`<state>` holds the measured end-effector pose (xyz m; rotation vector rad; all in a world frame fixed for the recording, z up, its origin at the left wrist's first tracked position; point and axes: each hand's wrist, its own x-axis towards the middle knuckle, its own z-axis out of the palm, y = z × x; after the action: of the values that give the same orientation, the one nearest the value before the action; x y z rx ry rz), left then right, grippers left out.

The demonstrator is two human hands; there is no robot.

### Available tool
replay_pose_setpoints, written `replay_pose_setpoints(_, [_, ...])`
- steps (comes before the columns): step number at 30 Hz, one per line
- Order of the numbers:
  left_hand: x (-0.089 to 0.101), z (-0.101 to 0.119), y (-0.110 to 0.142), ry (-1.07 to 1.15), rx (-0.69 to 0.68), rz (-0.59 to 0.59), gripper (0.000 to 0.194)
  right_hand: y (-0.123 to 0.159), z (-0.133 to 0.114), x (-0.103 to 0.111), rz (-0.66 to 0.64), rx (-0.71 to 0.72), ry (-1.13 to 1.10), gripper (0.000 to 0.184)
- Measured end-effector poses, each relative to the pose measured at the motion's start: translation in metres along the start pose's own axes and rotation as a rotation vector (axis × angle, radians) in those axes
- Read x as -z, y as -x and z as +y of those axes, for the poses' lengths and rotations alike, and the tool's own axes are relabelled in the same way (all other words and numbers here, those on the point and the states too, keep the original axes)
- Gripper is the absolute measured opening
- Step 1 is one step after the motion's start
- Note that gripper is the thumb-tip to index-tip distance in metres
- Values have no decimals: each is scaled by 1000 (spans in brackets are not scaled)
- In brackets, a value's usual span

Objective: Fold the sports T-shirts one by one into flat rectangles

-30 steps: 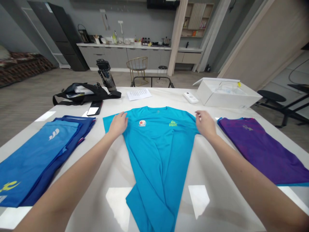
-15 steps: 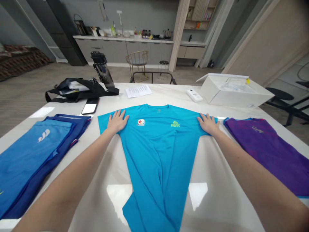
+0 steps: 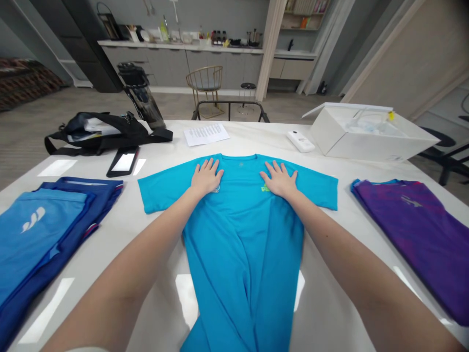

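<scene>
A turquoise T-shirt [image 3: 238,234] lies front side up on the white table [image 3: 161,303], its collar away from me and both sleeves spread outward. Creases run down its lower body. My left hand [image 3: 207,178] rests flat on the upper chest at the left, fingers spread, mostly covering the round logo. On the other side of the collar, my right hand [image 3: 280,180] presses flat with fingers apart, partly covering the green print. Neither hand grips the cloth.
Folded blue garments [image 3: 47,230] lie at the left, a folded purple shirt [image 3: 414,220] at the right. Farther back are a phone [image 3: 123,161], black bag [image 3: 98,132], bottle [image 3: 142,98], printed paper [image 3: 205,134], white device [image 3: 300,142] and white box [image 3: 373,134].
Both hands have slid inward from the sleeves to the chest beside the collar. The sleeves now show fully spread. The camera view has shifted slightly closer.
</scene>
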<state>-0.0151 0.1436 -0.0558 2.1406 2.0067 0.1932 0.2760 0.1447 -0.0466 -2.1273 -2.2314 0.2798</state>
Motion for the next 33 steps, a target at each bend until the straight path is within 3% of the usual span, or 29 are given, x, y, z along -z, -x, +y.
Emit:
replay_pose_setpoints(9, [2, -10, -50, -54, -35, 2, 70, -65, 16, 2, 11, 96, 37, 74])
replay_pose_setpoints(13, [7, 0, -41, -47, -81, 115, 66, -61, 10, 8, 134, 154, 10, 68])
replay_pose_setpoints(16, [11, 20, -5, -34, -163, 162, 64, -25, -8, 12, 267, 246, -21, 62])
replay_pose_setpoints(21, [5, 46, 77, 21, -293, 75, 65, 69, -32, -1, 200, 324, -86, 60])
replay_pose_setpoints(25, [-3, 29, 121, -20, -360, 9, 62, 115, -10, -12, 148, 270, -39, 60])
replay_pose_setpoints(28, [2, 19, 145, -57, -302, 82, 59, 134, 12, -8, 205, 191, 22, 59])
replay_pose_setpoints(31, [16, 33, 182, -14, -428, 144, 50, 163, 14, 0, 269, 292, 25, 43])
replay_pose_setpoints(33, [26, 51, 215, 49, -598, 78, 40, 193, 3, 3, 236, 416, -47, 30])
